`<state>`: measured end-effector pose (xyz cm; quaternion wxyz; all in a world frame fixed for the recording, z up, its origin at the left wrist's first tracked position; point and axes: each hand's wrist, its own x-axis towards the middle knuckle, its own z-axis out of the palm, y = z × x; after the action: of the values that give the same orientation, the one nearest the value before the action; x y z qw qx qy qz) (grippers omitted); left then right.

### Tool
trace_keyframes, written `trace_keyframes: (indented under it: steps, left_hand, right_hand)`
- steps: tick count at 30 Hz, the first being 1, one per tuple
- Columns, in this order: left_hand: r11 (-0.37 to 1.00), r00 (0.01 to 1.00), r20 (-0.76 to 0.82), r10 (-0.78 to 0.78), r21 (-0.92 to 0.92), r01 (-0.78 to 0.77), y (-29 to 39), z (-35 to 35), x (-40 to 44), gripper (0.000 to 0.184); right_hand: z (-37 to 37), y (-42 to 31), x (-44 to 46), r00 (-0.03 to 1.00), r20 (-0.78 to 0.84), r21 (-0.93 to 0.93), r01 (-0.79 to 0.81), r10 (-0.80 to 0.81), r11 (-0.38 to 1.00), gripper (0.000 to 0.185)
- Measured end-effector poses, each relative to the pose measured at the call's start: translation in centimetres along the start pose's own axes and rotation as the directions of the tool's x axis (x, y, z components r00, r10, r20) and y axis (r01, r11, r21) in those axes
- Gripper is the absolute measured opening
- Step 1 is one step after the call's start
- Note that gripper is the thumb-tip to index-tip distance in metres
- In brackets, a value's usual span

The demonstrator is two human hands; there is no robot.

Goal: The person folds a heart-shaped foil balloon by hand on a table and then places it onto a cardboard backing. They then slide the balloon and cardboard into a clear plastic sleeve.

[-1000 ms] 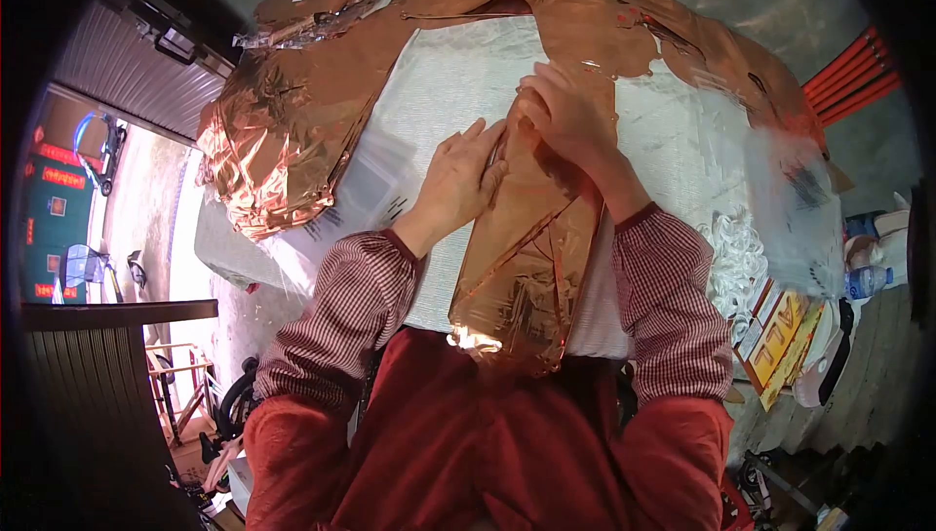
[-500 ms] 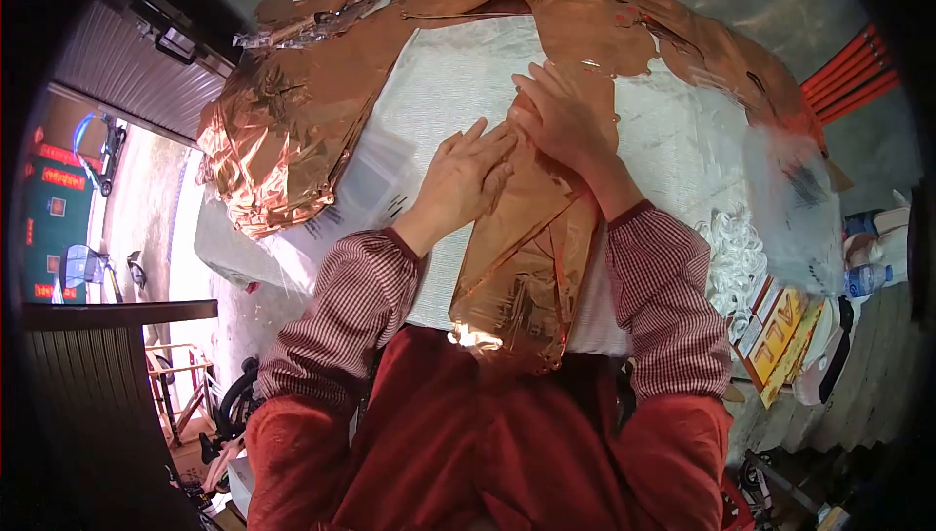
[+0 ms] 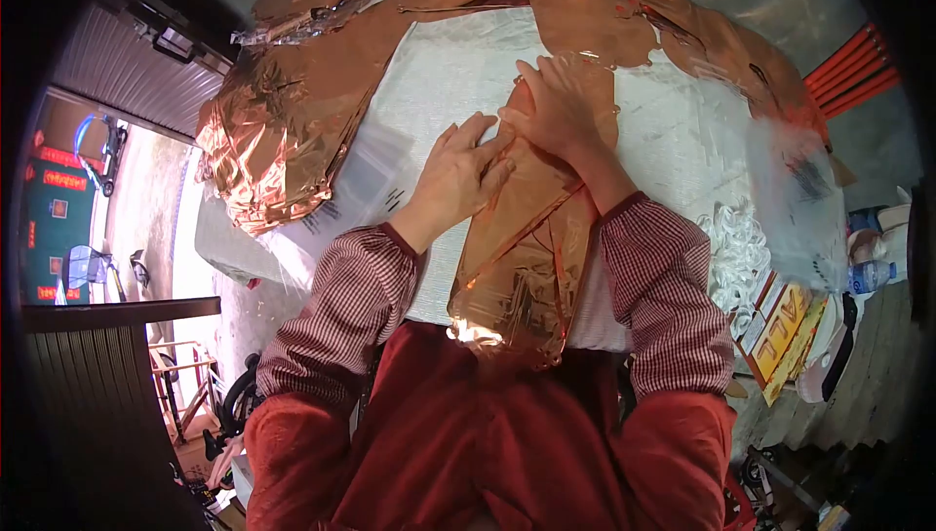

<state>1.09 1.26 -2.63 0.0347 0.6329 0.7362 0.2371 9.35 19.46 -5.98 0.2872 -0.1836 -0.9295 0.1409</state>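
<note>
A copper-coloured foil balloon [image 3: 526,238], flat and folded into a long strip, lies in front of me and reaches to the near table edge by my lap. My right hand [image 3: 558,110] presses on its upper part, fingers stretched out and palm down. On the strip's left edge rests my left hand [image 3: 456,178], its fingers apart and their tips touching the foil. Neither hand grips anything that I can see. More flat copper foil balloons [image 3: 292,107] are spread in an arc around the left and far sides of the table.
White ribbed cloth [image 3: 458,63] covers the table. Clear plastic bags [image 3: 370,175] lie at left, others [image 3: 804,199] at right. A bundle of white string [image 3: 736,253] sits near a yellow printed box [image 3: 785,336]. At the far left is a packaged foil balloon [image 3: 312,0].
My right hand's fingers have drawn in slightly over the foil. My left hand has shifted a little, its fingers more bent. The balloon strip stays in place.
</note>
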Motion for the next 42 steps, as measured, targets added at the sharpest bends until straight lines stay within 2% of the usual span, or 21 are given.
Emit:
trace_keyframes:
  steps: [2, 5, 7, 10, 13, 19, 25, 27, 28, 29, 31, 32, 34, 36, 37, 40, 42]
  left_hand:
    - [0.998, 0.999, 0.032, -0.042, -0.042, 0.043, 0.3, -0.4, 0.0, 0.038]
    - [0.999, 0.997, 0.076, -0.024, -0.036, 0.026, 0.2, -0.8, -0.4, 0.037]
    - [0.988, 0.991, 0.016, 0.135, 0.074, -0.136, -0.4, -0.5, -1.2, 0.036]
    - [0.967, 0.977, 0.085, 0.196, 0.151, -0.207, -0.3, -1.2, -2.8, 0.036]
    - [0.956, 0.961, 0.155, 0.228, 0.153, -0.251, 0.9, -2.6, -4.8, 0.037]
    - [0.982, 0.952, 0.241, 0.188, -0.051, -0.181, 3.5, -4.1, -10.7, 0.045]
    - [0.981, 0.945, 0.265, 0.194, -0.021, -0.195, 6.2, -6.5, -15.6, 0.047]
    - [0.984, 0.942, 0.284, 0.179, -0.073, -0.165, 6.6, -7.2, -16.3, 0.041]
    - [0.971, 0.95, 0.224, 0.219, -0.142, -0.19, 6.2, -7.5, -16.5, 0.033]
    - [0.969, 0.948, 0.218, 0.23, -0.143, -0.202, 5.6, -7.5, -15.9, 0.033]
    - [0.95, 0.99, 0.057, 0.133, -0.293, -0.11, 4.2, -7.8, -13.0, 0.025]
    - [0.943, 0.997, -0.028, 0.073, -0.323, -0.078, 4.3, -7.1, -10.7, 0.024]
    - [0.95, 0.984, -0.166, 0.065, -0.292, -0.111, 3.1, -4.3, -5.7, 0.026]
    - [0.946, 0.99, -0.139, 0.016, -0.319, -0.06, 2.6, -2.1, -1.8, 0.027]
    - [0.945, 0.989, -0.148, 0.022, -0.32, -0.069, 2.0, -1.4, -0.7, 0.027]
    - [0.969, 0.998, -0.056, -0.011, -0.247, -0.003, 1.5, 0.3, 0.9, 0.033]
    - [0.986, 0.982, -0.176, 0.07, -0.138, -0.095, 1.5, 0.7, 0.5, 0.029]
  right_hand:
    - [0.2, 0.1, -0.1, 1.0, -0.004, -0.061, -0.029, 0.029, 0.998, 0.072]
    - [0.1, 0.0, -0.1, 0.998, 0.013, -0.045, -0.068, 0.068, 0.997, 0.073]
    - [0.3, 0.2, -0.1, 0.998, 0.02, -0.044, -0.056, 0.057, 0.997, 0.074]
    - [0.3, 0.3, -0.1, 0.998, 0.029, -0.051, -0.047, 0.049, 0.998, 0.075]
    - [0.0, 0.1, -0.2, 0.997, 0.046, -0.061, -0.06, 0.062, 0.996, 0.075]
    - [-0.5, -0.4, -0.2, 0.991, 0.085, -0.049, -0.098, 0.102, 0.994, 0.075]
    - [-0.7, -0.5, -0.3, 0.992, 0.096, -0.062, -0.074, 0.08, 0.995, 0.075]
    - [-0.8, -0.5, -0.3, 0.993, 0.094, -0.062, -0.069, 0.075, 0.996, 0.075]
    - [-0.6, -0.5, -0.2, 0.993, 0.087, -0.059, -0.068, 0.073, 0.996, 0.075]
    - [-0.6, -0.4, -0.3, 0.994, 0.081, -0.058, -0.07, 0.075, 0.996, 0.075]
    - [-0.3, -0.3, -0.5, 0.993, 0.083, -0.043, -0.08, 0.083, 0.996, 0.075]
    - [-0.3, -0.2, -0.2, 0.993, 0.09, -0.02, -0.079, 0.081, 0.997, 0.075]
    - [-0.5, -0.3, -0.1, 0.993, 0.089, -0.031, -0.07, 0.072, 0.997, 0.076]
    - [-0.4, -0.2, 0.0, 0.994, 0.087, -0.04, -0.065, 0.068, 0.997, 0.077]
    - [-0.2, -0.2, 0.0, 0.999, 0.033, -0.036, -0.032, 0.033, 0.999, 0.076]
    - [-0.3, -0.2, 0.1, 0.999, -0.044, -0.031, -0.012, 0.01, 0.999, 0.073]
    - [-0.4, -0.3, -0.3, 0.997, -0.068, -0.023, -0.041, 0.039, 0.999, 0.072]
